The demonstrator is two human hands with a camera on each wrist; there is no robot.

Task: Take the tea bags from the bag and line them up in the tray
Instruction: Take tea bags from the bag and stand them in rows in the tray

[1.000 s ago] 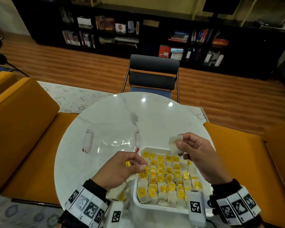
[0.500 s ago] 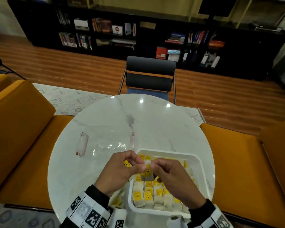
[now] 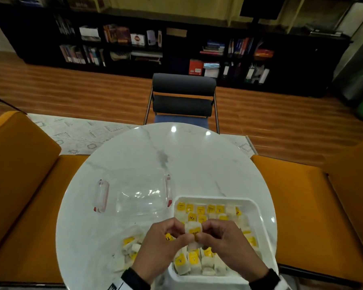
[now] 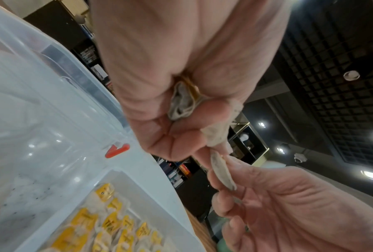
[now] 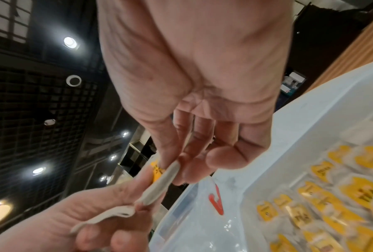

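White tea bag (image 3: 193,228) pinched by left hand (image 3: 159,248) and right hand (image 3: 224,243) above tray's (image 3: 258,208) left edge.

1. A round white marble-patterned counter (image 3: 197,164) carries everything, with two ceiling lights mirrored near its far edge.
2. A clear plastic lid with red-tipped clips (image 3: 134,195) lies flat on the counter's left half.
3. A dark padded chair with an orange band (image 3: 183,97) stands just beyond the counter's far edge.
4. Mustard-orange upholstered benches (image 3: 23,185) flank the counter on both sides.
5. A long black bookshelf holding books and boxes (image 3: 134,45) lines the far wall, across a wooden plank floor (image 3: 71,95).
6. A pale patterned rug (image 3: 82,132) lies on that floor.
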